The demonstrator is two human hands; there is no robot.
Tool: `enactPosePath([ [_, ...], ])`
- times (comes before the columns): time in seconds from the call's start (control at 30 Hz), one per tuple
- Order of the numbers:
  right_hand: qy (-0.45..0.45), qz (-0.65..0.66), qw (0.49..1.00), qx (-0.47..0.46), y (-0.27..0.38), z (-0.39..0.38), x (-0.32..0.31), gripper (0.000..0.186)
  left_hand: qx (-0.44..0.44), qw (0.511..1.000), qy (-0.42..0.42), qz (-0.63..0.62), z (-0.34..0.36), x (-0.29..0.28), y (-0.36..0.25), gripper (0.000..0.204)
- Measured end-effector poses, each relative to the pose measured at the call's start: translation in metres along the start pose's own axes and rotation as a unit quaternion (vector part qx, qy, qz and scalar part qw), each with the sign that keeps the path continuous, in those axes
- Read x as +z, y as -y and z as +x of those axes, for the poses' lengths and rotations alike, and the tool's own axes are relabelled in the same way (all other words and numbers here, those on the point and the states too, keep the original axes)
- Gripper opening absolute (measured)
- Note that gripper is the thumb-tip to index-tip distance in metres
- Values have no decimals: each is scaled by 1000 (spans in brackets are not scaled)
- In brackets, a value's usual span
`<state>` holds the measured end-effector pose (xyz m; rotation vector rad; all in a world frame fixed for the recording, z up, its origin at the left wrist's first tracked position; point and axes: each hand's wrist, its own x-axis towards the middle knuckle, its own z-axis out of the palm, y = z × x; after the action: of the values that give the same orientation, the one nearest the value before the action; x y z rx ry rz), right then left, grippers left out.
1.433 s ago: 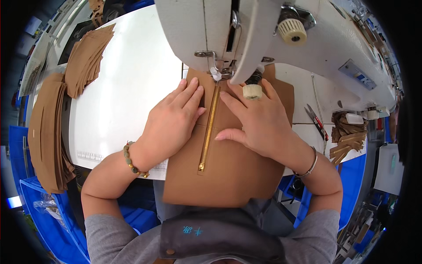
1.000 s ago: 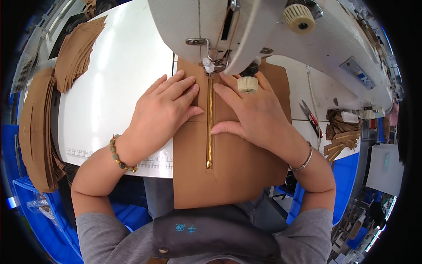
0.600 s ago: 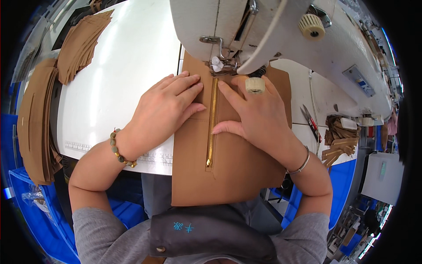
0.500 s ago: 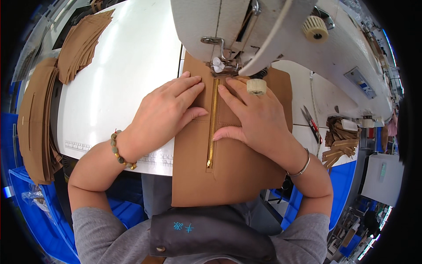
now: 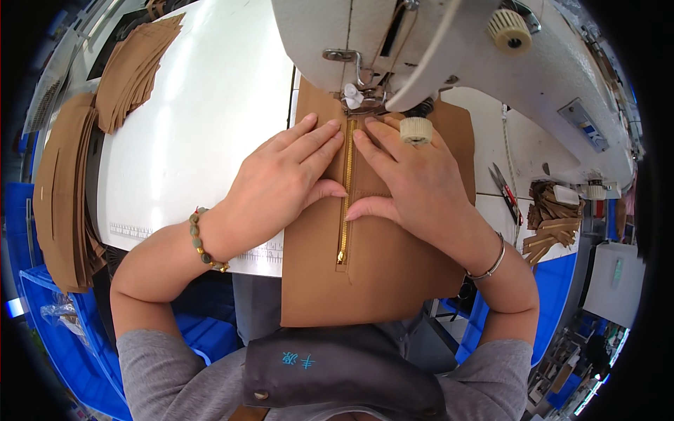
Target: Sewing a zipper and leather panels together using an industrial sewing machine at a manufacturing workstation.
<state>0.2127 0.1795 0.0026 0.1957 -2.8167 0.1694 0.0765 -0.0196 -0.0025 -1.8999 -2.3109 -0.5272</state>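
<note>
Left hand is laid flat on a brown panel, fingers extended and near together, thumb turned inward; nothing is gripped. Right hand is likewise laid flat, with a wider gap between index finger and thumb; nothing is gripped here either, and part of it is hidden behind a cream knob. A gold-toothed zipper is framed between the hands, its sides approached by both thumb tips. Pressure from both sides is judged to serve for holding the panel flat and the zipper straight, in line with the presser foot.

The far part of the panel is passed beneath the head of a white sewing machine; whether the needle is lowered cannot be told. The near part is hung past the near edge of the surface, presumably because the piece is too long for the room there.

Scissors are set right of the panel, and a bundle of brown strips is piled at the near right corner, both apparently for easy reach. A long stack and a smaller fanned stack of brown pieces are placed along the left edge, layered probably so that single pieces can be lifted. A ruler scale is run along the near edge, partly covered by the left forearm.
</note>
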Motion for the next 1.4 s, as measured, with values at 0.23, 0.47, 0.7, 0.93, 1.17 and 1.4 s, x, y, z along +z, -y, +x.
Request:
enactPosePath([
  [0.23,-11,2,1000,-9,0,0,2,92,7,1000,-2,-14,4,-4,5,69],
  [0.47,1,-4,1000,-9,-3,2,0,94,11,1000,-16,5,6,-1,7,68],
  [0.7,-9,-52,998,-24,3,-2,-2,87,12,999,-23,37,6,0,7,67],
  [0.93,42,55,997,-30,95,-70,-32,61,17,998,-55,28,4,6,8,64],
  [1.17,-55,-136,989,-21,126,-93,-2,61,-2,997,-74,-4,-1,-4,5,50],
  [1.4,38,186,979,75,98,-89,-39,53,-113,984,-137,29,-75,-40,-13,20],
])
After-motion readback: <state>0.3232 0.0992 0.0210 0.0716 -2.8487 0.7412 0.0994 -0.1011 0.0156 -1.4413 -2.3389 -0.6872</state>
